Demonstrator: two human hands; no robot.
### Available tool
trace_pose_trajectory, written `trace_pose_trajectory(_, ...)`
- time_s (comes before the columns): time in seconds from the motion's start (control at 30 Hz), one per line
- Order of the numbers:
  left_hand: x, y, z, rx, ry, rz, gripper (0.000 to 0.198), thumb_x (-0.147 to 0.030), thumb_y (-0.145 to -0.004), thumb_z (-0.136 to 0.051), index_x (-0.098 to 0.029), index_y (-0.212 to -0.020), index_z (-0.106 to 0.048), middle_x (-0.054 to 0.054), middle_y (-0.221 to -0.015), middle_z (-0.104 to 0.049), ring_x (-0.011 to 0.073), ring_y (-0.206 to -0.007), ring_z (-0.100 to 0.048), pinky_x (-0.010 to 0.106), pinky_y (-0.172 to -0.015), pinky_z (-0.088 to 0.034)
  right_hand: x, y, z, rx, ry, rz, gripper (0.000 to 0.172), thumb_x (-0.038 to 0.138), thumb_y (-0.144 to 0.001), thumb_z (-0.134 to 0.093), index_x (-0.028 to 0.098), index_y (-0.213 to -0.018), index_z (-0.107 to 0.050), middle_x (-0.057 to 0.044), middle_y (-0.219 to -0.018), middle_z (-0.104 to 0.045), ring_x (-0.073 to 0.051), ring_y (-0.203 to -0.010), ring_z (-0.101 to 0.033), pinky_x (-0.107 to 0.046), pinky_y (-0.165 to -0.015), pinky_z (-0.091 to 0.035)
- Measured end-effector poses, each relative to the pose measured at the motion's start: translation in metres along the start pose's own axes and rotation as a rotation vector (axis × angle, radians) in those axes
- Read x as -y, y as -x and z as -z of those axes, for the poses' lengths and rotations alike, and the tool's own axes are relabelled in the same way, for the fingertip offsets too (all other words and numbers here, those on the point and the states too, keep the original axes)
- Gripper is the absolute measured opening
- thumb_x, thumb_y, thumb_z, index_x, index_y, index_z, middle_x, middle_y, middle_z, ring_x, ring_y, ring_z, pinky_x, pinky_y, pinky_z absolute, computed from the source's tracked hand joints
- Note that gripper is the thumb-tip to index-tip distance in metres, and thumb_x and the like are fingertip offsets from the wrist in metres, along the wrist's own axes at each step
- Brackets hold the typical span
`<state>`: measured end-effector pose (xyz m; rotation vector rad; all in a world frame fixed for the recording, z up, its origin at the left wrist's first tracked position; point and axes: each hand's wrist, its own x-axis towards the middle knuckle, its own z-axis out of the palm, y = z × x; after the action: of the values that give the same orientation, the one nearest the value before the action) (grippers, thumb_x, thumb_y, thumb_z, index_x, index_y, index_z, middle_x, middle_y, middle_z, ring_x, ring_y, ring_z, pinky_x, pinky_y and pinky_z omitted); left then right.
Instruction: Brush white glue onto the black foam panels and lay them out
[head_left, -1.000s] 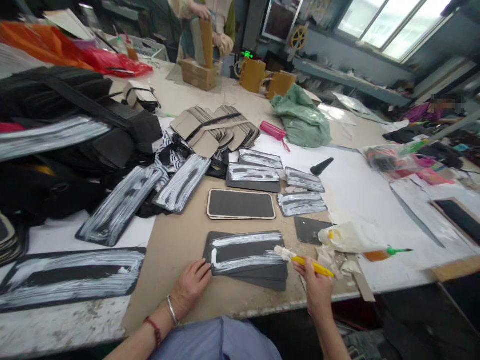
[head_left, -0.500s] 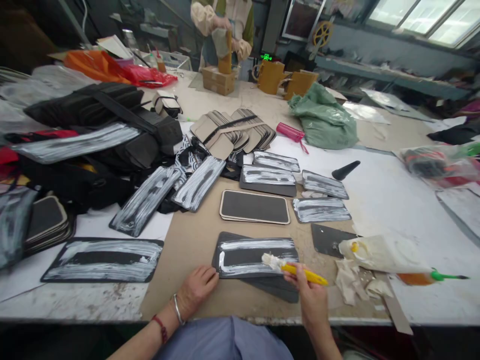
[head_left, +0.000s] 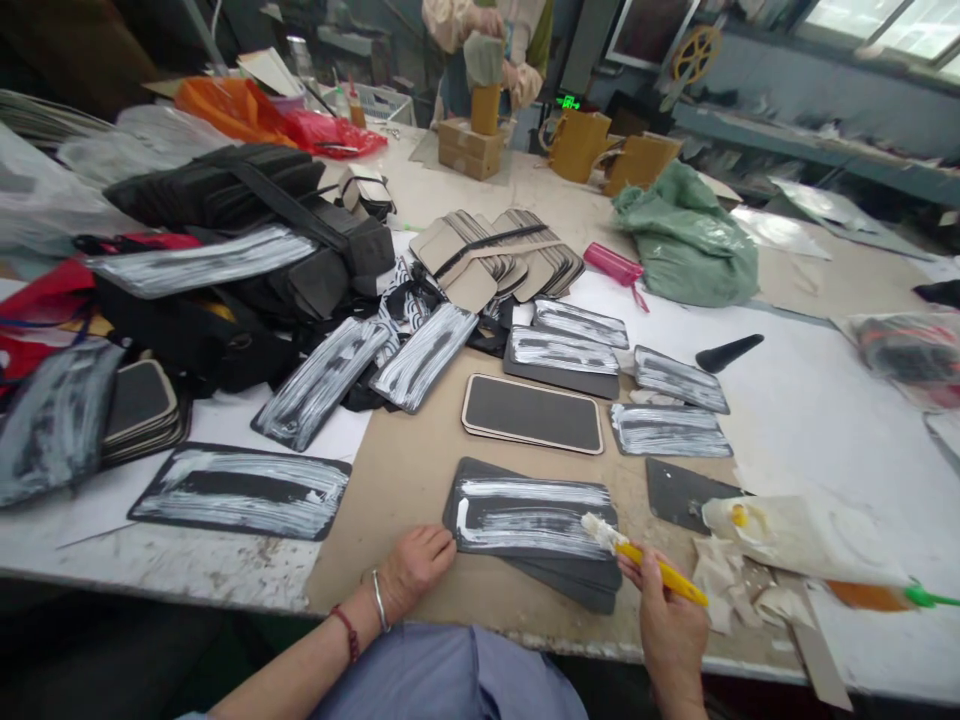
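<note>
A black panel (head_left: pixel 536 518) streaked with white paste tops a fanned stack of dark panels near the table's front edge. My left hand (head_left: pixel 420 566) rests flat beside its left end, fingertips at the edge, holding nothing. In my right hand (head_left: pixel 671 610) is a brush with a yellow handle (head_left: pixel 667 575); its pasty white bristles touch the panel's right part. Behind lies a black panel with a beige rim (head_left: pixel 532 413). More streaked panels lie around, one at the left (head_left: pixel 244 492) and another at the right (head_left: pixel 671 430).
A whitish container (head_left: pixel 802 530) lies at the right beside crumpled scraps. Black bags (head_left: pixel 225 200) are heaped at the left. Beige panels (head_left: pixel 499 255), a pink pouch (head_left: pixel 613 262) and a green sack (head_left: pixel 694 240) are farther back. Across the table a person (head_left: pixel 487 50) handles an ochre piece.
My right hand has drawn the brush rightward over the panel, and white streaks now cover more of its middle. My left hand stays by the left end. The view has shifted.
</note>
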<state>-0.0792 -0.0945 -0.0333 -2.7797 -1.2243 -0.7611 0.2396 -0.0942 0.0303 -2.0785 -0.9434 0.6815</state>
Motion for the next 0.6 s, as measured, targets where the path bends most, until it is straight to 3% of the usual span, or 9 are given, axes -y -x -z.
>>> trace_pose_trajectory(0.07,0.000,0.000,0.002,0.021,0.008,0.010,0.017,-0.011,-0.086,-0.039,-0.012,-0.085,-0.056,0.006,-0.072,-0.059,0.0146,-0.067,-0.054,0.026,-0.058,-0.045,0.017,0.015,-0.015,0.093,-0.057,0.040,0.052,0.061,-0.071,-0.050,0.015,-0.090,-0.063,-0.010,-0.081,-0.069,-0.025,-0.076,-0.065,-0.037,-0.074,-0.051)
trace_pose_trajectory(0.2,0.000,0.002,0.003,0.030,0.008,0.019,0.015,-0.011,-0.085,-0.040,-0.012,-0.084,-0.055,0.005,-0.070,-0.057,0.0147,-0.064,-0.052,0.026,-0.055,-0.042,0.055,0.059,-0.077,0.357,-0.281,0.023,0.043,0.054,-0.073,-0.052,0.015,-0.089,-0.064,-0.010,-0.090,-0.068,-0.022,-0.073,-0.065,-0.035,-0.068,-0.054)
trace_pose_trajectory(0.3,0.000,0.004,0.001,0.040,0.011,0.020,0.014,-0.012,-0.086,-0.041,-0.012,-0.084,-0.055,0.004,-0.069,-0.056,0.0145,-0.064,-0.051,0.026,-0.055,-0.041,0.062,0.071,-0.108,0.467,-0.361,0.029,0.041,0.053,-0.074,-0.052,0.016,-0.088,-0.063,-0.010,-0.088,-0.068,-0.022,-0.072,-0.065,-0.036,-0.068,-0.054)
trace_pose_trajectory(0.37,0.000,0.005,0.000,0.056,0.022,0.031,0.015,-0.013,-0.086,-0.040,-0.013,-0.083,-0.055,0.004,-0.068,-0.055,0.0141,-0.064,-0.050,0.025,-0.055,-0.040,0.055,0.066,-0.110,0.445,-0.322,0.044,0.043,0.055,-0.074,-0.052,0.016,-0.087,-0.062,-0.010,-0.085,-0.068,-0.023,-0.071,-0.065,-0.036,-0.068,-0.054)
trace_pose_trajectory(0.5,0.001,0.004,-0.001,0.078,0.040,0.047,0.017,-0.012,-0.087,-0.039,-0.014,-0.080,-0.054,0.003,-0.067,-0.053,0.0139,-0.064,-0.049,0.025,-0.057,-0.040,0.045,0.051,-0.094,0.290,-0.180,0.052,0.045,0.056,-0.074,-0.050,0.015,-0.089,-0.061,-0.010,-0.081,-0.068,-0.023,-0.070,-0.065,-0.037,-0.072,-0.052)
trace_pose_trajectory(0.6,0.001,0.003,-0.001,0.053,0.038,0.045,0.016,-0.011,-0.086,-0.040,-0.015,-0.077,-0.053,0.003,-0.065,-0.053,0.0148,-0.061,-0.048,0.026,-0.055,-0.039,0.056,0.057,-0.100,0.341,-0.245,0.065,0.042,0.053,-0.075,-0.051,0.016,-0.091,-0.061,-0.009,-0.087,-0.067,-0.022,-0.072,-0.065,-0.036,-0.072,-0.052)
